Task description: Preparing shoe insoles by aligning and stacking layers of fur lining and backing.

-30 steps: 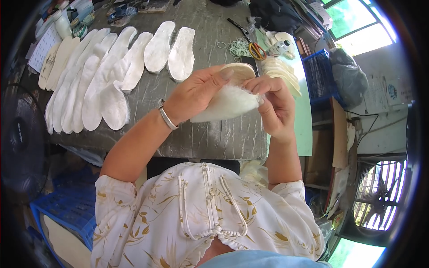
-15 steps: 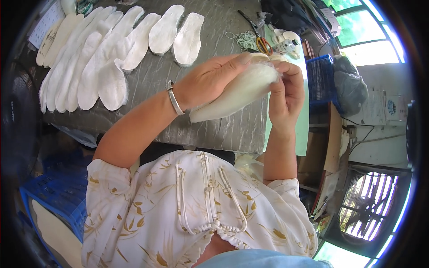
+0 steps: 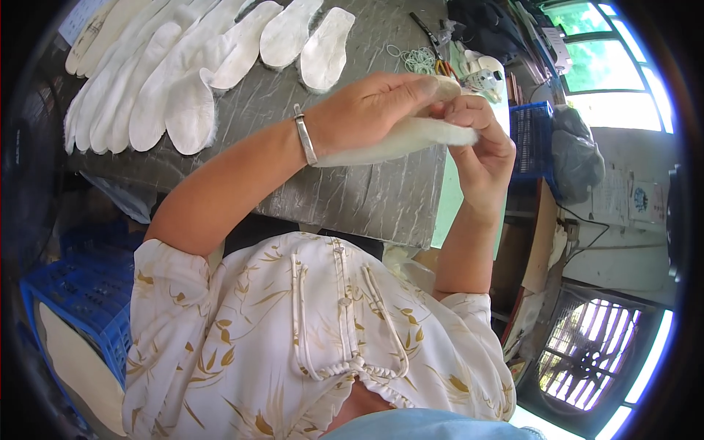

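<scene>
Both my hands hold one white fleecy insole (image 3: pixel 396 141) above the grey table (image 3: pixel 352 191). My left hand (image 3: pixel 374 110), with a silver bangle at the wrist, covers its upper side with the fingers reaching past its tip. My right hand (image 3: pixel 480 136) pinches the insole's right end between thumb and fingers. On the table to the far left lies a row of several white fleecy insoles (image 3: pixel 183 81), overlapping like a fan.
Scissors and a bundle of rubber bands (image 3: pixel 419 59) lie at the table's far right. A blue crate (image 3: pixel 532 132) stands right of the table, another blue crate (image 3: pixel 81 293) with a pale insole at lower left. A fan (image 3: pixel 594 352) stands at lower right.
The insole has turned and come down closer to my body, now edge-on. My left hand has slid over its top, and my right hand has shifted to its end.
</scene>
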The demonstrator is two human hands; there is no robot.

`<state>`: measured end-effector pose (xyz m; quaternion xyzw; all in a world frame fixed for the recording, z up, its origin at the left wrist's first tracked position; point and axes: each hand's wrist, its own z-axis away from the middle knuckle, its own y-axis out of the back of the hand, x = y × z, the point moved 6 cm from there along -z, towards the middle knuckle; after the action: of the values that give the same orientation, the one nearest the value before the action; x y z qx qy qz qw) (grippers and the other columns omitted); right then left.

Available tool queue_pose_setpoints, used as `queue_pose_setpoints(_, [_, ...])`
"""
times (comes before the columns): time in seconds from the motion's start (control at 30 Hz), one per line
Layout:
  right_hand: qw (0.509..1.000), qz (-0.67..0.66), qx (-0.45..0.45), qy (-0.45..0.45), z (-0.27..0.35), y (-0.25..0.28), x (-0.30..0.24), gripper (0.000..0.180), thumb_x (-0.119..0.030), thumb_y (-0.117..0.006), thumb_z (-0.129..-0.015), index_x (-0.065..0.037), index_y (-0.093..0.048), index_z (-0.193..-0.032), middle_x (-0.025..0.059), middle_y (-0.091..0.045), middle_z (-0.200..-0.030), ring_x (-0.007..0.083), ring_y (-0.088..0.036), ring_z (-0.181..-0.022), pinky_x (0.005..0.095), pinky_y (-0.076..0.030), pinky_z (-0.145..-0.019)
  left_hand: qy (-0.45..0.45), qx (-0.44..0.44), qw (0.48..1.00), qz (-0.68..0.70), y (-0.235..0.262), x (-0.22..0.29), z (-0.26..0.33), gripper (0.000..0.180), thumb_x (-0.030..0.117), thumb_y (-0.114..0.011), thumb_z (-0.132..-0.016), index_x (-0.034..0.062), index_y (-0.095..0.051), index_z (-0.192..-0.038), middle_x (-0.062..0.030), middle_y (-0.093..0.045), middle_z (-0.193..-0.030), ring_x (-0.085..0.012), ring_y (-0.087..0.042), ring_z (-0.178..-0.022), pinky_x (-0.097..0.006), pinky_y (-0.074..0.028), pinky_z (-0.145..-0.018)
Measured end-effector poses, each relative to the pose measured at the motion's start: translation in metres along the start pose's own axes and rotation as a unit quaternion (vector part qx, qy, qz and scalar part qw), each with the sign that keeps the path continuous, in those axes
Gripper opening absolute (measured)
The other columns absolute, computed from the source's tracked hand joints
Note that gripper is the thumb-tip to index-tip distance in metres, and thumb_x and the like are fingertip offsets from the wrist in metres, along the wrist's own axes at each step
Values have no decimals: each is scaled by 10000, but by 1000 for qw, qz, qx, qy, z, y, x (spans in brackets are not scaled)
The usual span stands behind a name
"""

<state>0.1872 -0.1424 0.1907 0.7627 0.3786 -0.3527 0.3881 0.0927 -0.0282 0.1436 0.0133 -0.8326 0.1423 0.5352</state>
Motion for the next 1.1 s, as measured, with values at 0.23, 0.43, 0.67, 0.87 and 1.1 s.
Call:
queue_pose_setpoints(0.23, [998, -54, -42, 13, 1, 1, -1, 137, 50, -633, -865, 14, -629, -998, 127, -630, -1056, 206, -615, -1003, 319, -493, -864, 4, 24, 1000, 11, -1, -1, -2, 429, 369, -424, -1053, 37, -627, -1233, 53, -581, -799, -23, -471, -691, -194, -408, -619])
queue_pose_setpoints(0.43, [998, -55, 9, 14, 0, 3, 1, 113, 29, -618, -917, 24, -630, -1030, 99, -631, -1049, 185, -622, -976, 299, -497, -846, 28, 10, 999, 28, -4, -2, -2, 424, 349, -430, -1056, 32, -597, -1282, 64, -570, -798, -15, -455, -689, -183, -397, -615])
queue_pose_setpoints(0.67, [999, -41, 24, 14, 0, 5, 2, 118, 53, -631, -897, 30, -649, -1011, 97, -643, -1028, 179, -620, -969, 297, -498, -846, 28, -3, 999, 30, -8, -1, -6, 409, 307, -419, -1061, 18, -570, -1308, 6, -658, -983, -28, -570, -825, -185, -476, -732])
queue_pose_setpoints(0.87, [1000, -21, 21, -1, -1, 4, 4, 129, 56, -626, -901, 35, -649, -1026, 87, -643, -1042, 154, -605, -965, 279, -488, -837, 43, 3, 999, 14, -5, 0, -3, 403, 318, -412, -1061, 36, -582, -1293, 38, -618, -886, -17, -509, -739, -186, -431, -658])
queue_pose_setpoints(1.1, [998, -49, 24, -13, 0, 6, 6, 123, 46, -619, -907, 37, -644, -1027, 64, -633, -1031, 126, -586, -936, 253, -478, -801, 76, 17, 991, 105, -6, -5, -2, 412, 347, -399, -1064, 41, -585, -1268, 40, -601, -842, -14, -496, -699, -184, -416, -619])
